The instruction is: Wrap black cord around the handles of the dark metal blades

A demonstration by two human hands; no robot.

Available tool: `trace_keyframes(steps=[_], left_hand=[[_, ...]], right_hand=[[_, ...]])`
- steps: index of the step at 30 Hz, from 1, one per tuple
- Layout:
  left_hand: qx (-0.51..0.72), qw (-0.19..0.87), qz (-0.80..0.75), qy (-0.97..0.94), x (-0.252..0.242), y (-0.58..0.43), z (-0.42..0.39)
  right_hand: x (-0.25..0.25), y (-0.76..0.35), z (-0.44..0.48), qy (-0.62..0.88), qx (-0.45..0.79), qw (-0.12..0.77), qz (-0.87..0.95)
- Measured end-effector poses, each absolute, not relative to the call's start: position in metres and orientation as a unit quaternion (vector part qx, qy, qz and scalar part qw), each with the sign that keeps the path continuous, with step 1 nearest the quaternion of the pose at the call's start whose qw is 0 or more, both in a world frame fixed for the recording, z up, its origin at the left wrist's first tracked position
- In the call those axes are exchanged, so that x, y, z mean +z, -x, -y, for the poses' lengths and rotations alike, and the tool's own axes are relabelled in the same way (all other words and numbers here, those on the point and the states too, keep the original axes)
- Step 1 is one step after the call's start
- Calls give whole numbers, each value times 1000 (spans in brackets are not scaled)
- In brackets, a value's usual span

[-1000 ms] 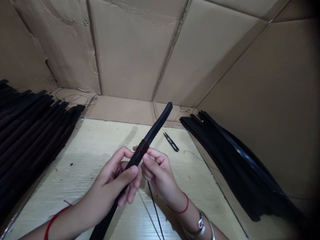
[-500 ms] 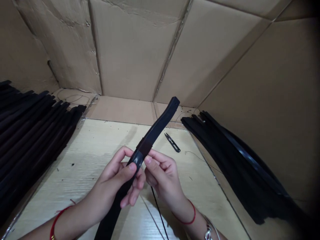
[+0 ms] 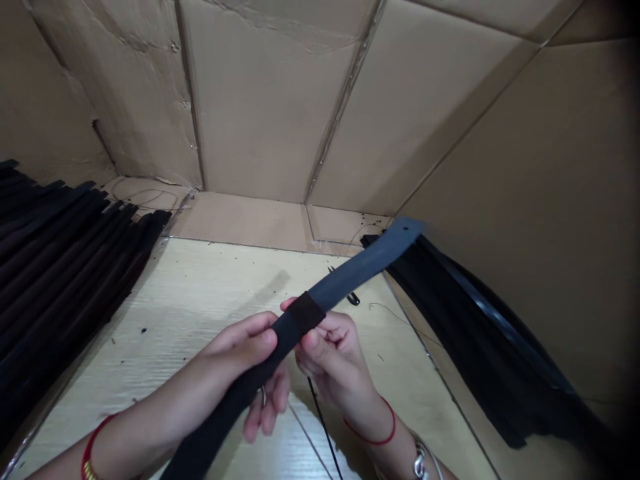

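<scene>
A long black strip (image 3: 355, 272) runs diagonally from the bottom centre up to the right, with a small hole near its curved far end. Around its middle sits a dark brown band (image 3: 306, 313). My left hand (image 3: 250, 353) grips the strip just below the band, thumb on top and fingers beneath. At the band's lower right edge, my right hand (image 3: 333, 353) pinches the strip between thumb and fingers. A thin black cord (image 3: 320, 413) hangs below my right hand, beside a thinner brown thread (image 3: 305, 427).
Black strips (image 3: 65, 287) are piled at the left, and more black strips (image 3: 465, 333) lie at the right. Small thread snips (image 3: 353, 297) lie on the pale table (image 3: 200, 287), partly behind the held strip. Cardboard walls (image 3: 260, 100) enclose the back and sides.
The strip has turned, its far end swinging right and showing a broader face. It now partly covers the snips. Both hands stay on it, with my right hand slightly lower and further right.
</scene>
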State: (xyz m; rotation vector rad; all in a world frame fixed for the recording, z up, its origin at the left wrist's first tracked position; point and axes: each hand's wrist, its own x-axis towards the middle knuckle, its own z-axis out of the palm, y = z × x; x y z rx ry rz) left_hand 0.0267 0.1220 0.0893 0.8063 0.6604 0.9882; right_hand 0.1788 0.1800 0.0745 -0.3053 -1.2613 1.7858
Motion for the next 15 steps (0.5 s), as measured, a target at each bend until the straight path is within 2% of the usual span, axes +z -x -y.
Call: trace_keyframes(steps=[3, 11, 13, 15], left_hand=[[477, 692, -369, -396, 92, -28, -118], [443, 844, -147, -263, 80, -31, -122], [434, 830, -179, -300, 80, -30, -125], [432, 776, -283, -363, 83, -28, -127]], right_hand=[[74, -177, -181, 165, 710, 445, 520], [71, -174, -183, 180, 703, 398, 562], [71, -173, -183, 201, 675, 414, 576], [71, -172, -182, 225, 651, 445, 572]])
